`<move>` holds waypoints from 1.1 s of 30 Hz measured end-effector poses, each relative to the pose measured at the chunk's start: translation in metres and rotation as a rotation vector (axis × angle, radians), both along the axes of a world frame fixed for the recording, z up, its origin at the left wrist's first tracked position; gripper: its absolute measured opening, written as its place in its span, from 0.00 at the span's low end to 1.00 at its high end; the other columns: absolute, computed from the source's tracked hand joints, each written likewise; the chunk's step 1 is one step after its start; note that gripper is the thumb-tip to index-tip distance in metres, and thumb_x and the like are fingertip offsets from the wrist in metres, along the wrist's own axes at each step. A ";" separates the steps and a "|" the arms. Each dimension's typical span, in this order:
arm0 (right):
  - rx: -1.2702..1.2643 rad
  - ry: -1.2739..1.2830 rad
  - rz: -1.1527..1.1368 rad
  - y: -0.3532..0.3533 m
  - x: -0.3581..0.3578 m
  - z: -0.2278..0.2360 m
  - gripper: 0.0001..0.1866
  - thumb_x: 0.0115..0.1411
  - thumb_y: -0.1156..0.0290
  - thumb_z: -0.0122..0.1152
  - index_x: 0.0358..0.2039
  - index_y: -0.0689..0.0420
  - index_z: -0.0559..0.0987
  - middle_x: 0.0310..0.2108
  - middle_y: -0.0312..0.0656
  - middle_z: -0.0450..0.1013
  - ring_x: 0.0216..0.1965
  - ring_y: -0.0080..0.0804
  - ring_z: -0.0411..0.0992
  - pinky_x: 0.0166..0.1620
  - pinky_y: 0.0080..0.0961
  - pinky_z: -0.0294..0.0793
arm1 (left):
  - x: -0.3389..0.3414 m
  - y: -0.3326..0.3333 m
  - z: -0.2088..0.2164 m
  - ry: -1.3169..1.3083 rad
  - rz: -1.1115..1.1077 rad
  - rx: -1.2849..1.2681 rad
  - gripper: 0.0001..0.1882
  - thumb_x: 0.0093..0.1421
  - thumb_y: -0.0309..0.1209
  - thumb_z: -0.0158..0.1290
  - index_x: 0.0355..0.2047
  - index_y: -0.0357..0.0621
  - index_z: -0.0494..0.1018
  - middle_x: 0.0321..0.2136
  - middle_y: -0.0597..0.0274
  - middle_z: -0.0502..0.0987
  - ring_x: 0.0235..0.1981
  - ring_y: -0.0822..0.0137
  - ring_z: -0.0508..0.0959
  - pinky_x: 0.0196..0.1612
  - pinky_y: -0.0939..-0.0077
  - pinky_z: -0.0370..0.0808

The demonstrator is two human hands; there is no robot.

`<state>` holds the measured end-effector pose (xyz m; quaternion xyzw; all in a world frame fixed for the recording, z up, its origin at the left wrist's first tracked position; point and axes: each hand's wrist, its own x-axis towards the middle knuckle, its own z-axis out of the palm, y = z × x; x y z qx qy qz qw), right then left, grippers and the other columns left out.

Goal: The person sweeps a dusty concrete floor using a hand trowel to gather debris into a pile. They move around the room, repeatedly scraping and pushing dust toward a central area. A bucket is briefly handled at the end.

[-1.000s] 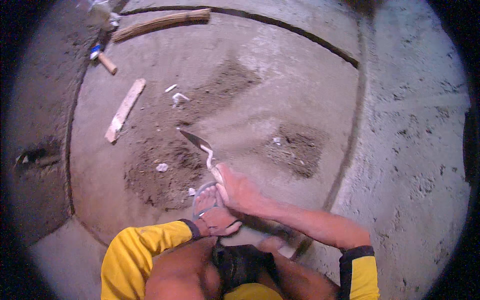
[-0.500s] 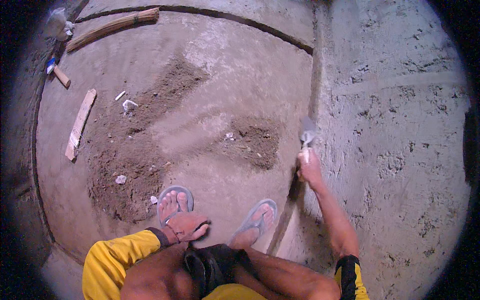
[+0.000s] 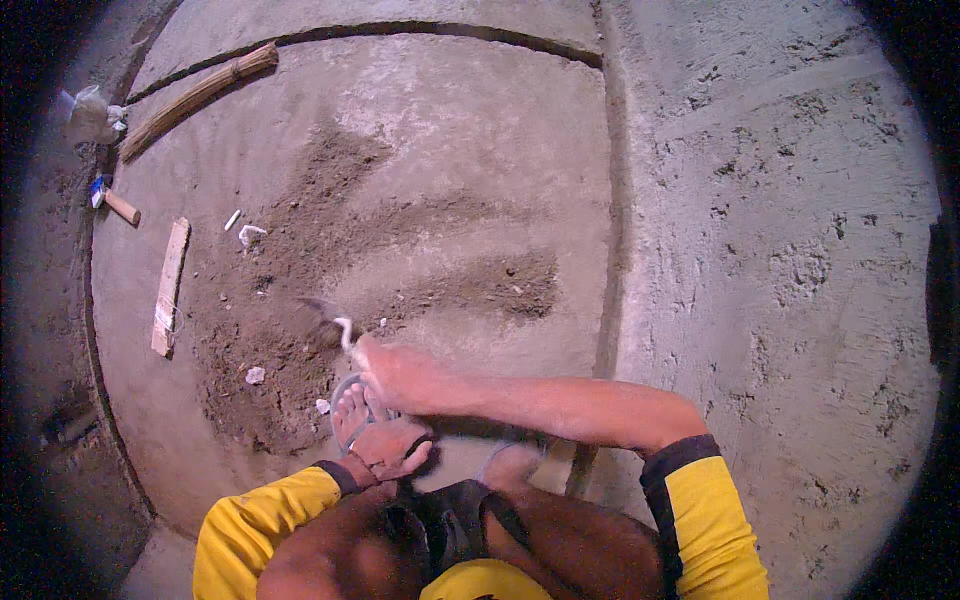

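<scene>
My right hand [image 3: 395, 375] is closed round the handle of a small trowel [image 3: 345, 332], reaching left across my body. Its blurred blade lies over the loose brown soil [image 3: 265, 345] left of centre. Just below, my left hand [image 3: 392, 448] hangs by my left foot, the thumb apart from the fingers; the fingertips are partly hidden, and I see nothing held. A thinner strip of soil [image 3: 490, 285] stretches toward the right. Small pale lumps lie in the soil, one of them a whitish chunk [image 3: 255, 375].
Left of the soil lies a flat wooden strip [image 3: 170, 290], with a brush [image 3: 120, 206] farther off. A stick broom [image 3: 200, 100] and a clear plastic bag [image 3: 92, 118] lie at far left. A rough grey wall [image 3: 780, 260] rises on the right; a groove [image 3: 612, 200] runs along its base.
My right hand has swung left with the trowel, from the groove at the wall's base to the soil pile. A soil trail now runs between the patches. The left hand stays near the foot.
</scene>
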<state>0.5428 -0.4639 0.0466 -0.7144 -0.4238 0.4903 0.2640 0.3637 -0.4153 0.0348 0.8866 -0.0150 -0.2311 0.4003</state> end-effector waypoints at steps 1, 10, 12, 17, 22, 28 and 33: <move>0.042 0.017 0.066 0.009 -0.008 0.007 0.17 0.62 0.64 0.54 0.44 0.62 0.64 0.33 0.63 0.74 0.36 0.66 0.74 0.37 0.58 0.72 | -0.001 0.003 0.008 0.031 -0.008 0.049 0.18 0.64 0.45 0.46 0.44 0.48 0.75 0.36 0.48 0.79 0.38 0.47 0.79 0.43 0.52 0.75; -0.051 -0.509 -0.618 -0.136 0.207 -0.033 0.10 0.66 0.62 0.52 0.40 0.55 0.71 0.32 0.42 0.70 0.29 0.37 0.72 0.31 0.36 0.74 | 0.001 0.012 0.019 0.006 0.123 -0.053 0.17 0.64 0.44 0.45 0.43 0.46 0.74 0.36 0.48 0.79 0.38 0.46 0.79 0.44 0.54 0.76; -0.242 -0.181 -0.953 -0.155 0.221 -0.024 0.11 0.68 0.59 0.51 0.39 0.53 0.70 0.28 0.36 0.69 0.20 0.28 0.69 0.20 0.29 0.71 | 0.000 0.012 0.018 0.022 0.126 -0.059 0.18 0.64 0.44 0.45 0.44 0.46 0.74 0.36 0.48 0.79 0.38 0.46 0.79 0.44 0.54 0.76; -0.066 -0.311 -0.652 -0.124 0.155 -0.045 0.15 0.66 0.57 0.52 0.41 0.56 0.70 0.28 0.43 0.72 0.26 0.39 0.72 0.29 0.36 0.72 | -0.014 0.006 -0.022 0.122 0.006 -0.200 0.18 0.64 0.44 0.45 0.47 0.48 0.74 0.35 0.49 0.79 0.38 0.46 0.80 0.45 0.54 0.76; -0.194 -0.079 -0.359 -0.005 0.064 -0.013 0.20 0.63 0.61 0.54 0.48 0.62 0.67 0.37 0.63 0.74 0.42 0.66 0.73 0.47 0.57 0.70 | -0.010 0.002 -0.013 0.050 -0.020 -0.111 0.19 0.65 0.45 0.45 0.48 0.49 0.74 0.37 0.48 0.79 0.39 0.46 0.80 0.46 0.53 0.76; 0.008 -0.054 -0.143 0.018 0.046 0.002 0.21 0.63 0.58 0.55 0.48 0.61 0.67 0.39 0.62 0.74 0.43 0.64 0.73 0.47 0.56 0.71 | -0.006 0.004 -0.007 0.007 0.025 -0.101 0.19 0.65 0.44 0.45 0.48 0.48 0.74 0.38 0.48 0.79 0.41 0.47 0.80 0.47 0.55 0.76; -0.016 -0.308 -0.471 -0.021 0.113 -0.006 0.19 0.66 0.56 0.51 0.47 0.59 0.71 0.41 0.55 0.73 0.44 0.54 0.73 0.48 0.47 0.70 | -0.016 0.007 -0.011 0.014 0.069 -0.142 0.18 0.65 0.44 0.45 0.46 0.46 0.73 0.38 0.50 0.79 0.40 0.48 0.80 0.45 0.56 0.76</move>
